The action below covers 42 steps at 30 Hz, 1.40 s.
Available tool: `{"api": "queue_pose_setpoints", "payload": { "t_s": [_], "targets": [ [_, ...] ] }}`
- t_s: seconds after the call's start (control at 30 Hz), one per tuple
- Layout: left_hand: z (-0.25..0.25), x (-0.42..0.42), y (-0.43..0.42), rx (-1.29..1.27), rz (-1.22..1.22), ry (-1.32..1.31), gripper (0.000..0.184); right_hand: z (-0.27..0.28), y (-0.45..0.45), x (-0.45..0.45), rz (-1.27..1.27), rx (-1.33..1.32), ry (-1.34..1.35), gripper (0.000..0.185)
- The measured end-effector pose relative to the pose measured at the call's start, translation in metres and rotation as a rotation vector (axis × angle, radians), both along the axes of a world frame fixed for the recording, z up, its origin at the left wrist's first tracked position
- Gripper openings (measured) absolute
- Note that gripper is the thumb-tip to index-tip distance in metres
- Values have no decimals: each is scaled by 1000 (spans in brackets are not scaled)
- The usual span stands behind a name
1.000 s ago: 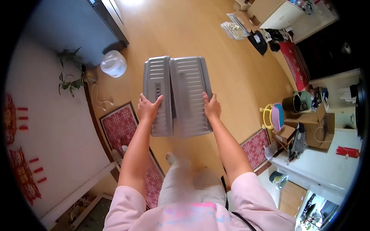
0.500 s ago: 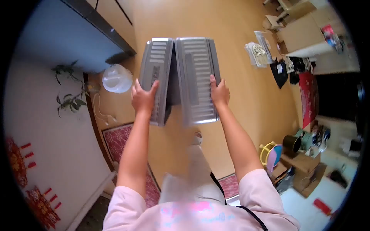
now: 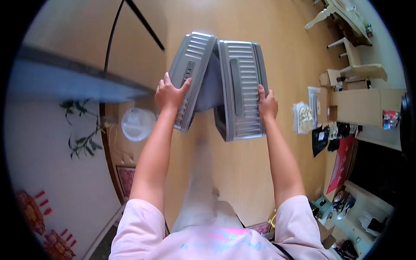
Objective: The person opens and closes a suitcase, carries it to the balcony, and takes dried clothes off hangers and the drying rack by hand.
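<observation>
I carry a ribbed silver-grey hard case out in front of me, above the wooden floor. It is partly open: its two halves meet near the far end and spread apart toward me, with grey lining showing between them. My left hand is closed round the outer side of the left half, thumb on its face near a dark latch-like strip. My right hand grips the outer edge of the right half, which bears a long grey handle-like bar. Most fingers are hidden underneath.
A translucent plastic tub stands on the floor at left, beside a leafy plant. A tall cabinet lines the upper left. Plastic bags, a cardboard box and a chair are along the right.
I have stepped forward, so the room's furnishings have shifted down in view. The case has moved slightly right and its halves gape wider at the near end. Both hands keep their hold.
</observation>
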<state>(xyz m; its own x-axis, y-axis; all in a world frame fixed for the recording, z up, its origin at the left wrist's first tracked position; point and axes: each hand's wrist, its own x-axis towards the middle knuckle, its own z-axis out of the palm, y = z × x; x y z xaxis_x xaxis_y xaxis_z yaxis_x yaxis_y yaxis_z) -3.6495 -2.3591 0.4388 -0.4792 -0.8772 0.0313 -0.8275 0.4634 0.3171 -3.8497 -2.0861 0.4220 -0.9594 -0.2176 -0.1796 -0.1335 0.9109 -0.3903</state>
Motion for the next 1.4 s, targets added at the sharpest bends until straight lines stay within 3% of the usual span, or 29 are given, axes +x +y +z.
{"api": "queue_pose_setpoints", "payload": {
  "t_s": [0.53, 0.9, 1.1, 1.4],
  "targets": [
    [-6, -366, -261, -11, -16, -52, 98, -9, -276, -375, -61, 3, -19, 89],
    [-129, -667, -480, 106, 127, -40, 100, -112, -524, -674, 1, 41, -40, 85],
    [-150, -838, -620, 81, 130, -8, 100, -130, -664, -820, -41, 17, -1, 82],
    [-163, -959, -766, 124, 114, -24, 101, -140, -815, -941, -79, 8, -3, 80]
  ]
}}
